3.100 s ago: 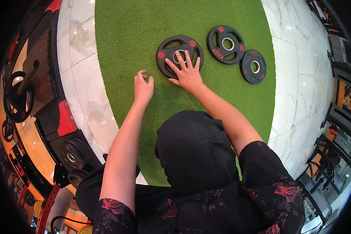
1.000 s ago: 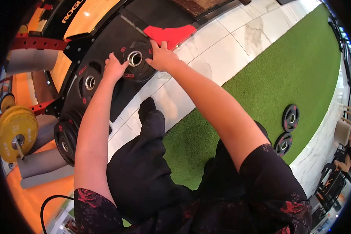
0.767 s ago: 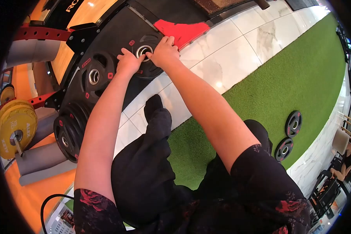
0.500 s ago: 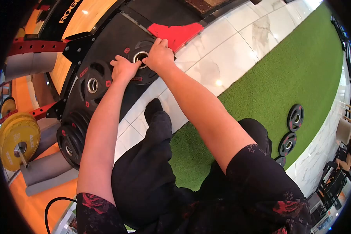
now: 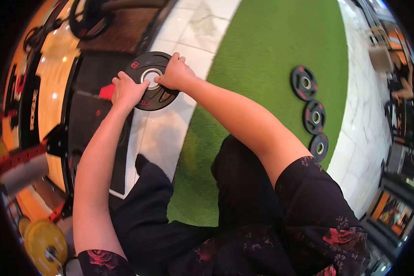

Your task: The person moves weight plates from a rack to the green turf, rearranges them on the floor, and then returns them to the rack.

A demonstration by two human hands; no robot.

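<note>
A black weight plate (image 5: 160,97) with red markings and a metal centre ring is held between my two hands, over the edge of the dark mat and the white tiles. My left hand (image 5: 127,92) grips its left side, thumb at the centre hole. On the plate's right side, my right hand (image 5: 175,73) is closed with the thumb at the same hole. Fingers under the plate are partly hidden. Through the hole, pale floor shows.
On the green turf (image 5: 257,50) to the right, three smaller weight plates (image 5: 314,117) lie in a row. A yellow plate (image 5: 43,241) on a bar stands at lower left. Rack uprights (image 5: 57,142) line the left side. A person (image 5: 402,76) is at far right.
The plate has come up off the mat in both hands and moved toward the tiles. My view has swung right, bringing the three plates on the turf fully into sight.
</note>
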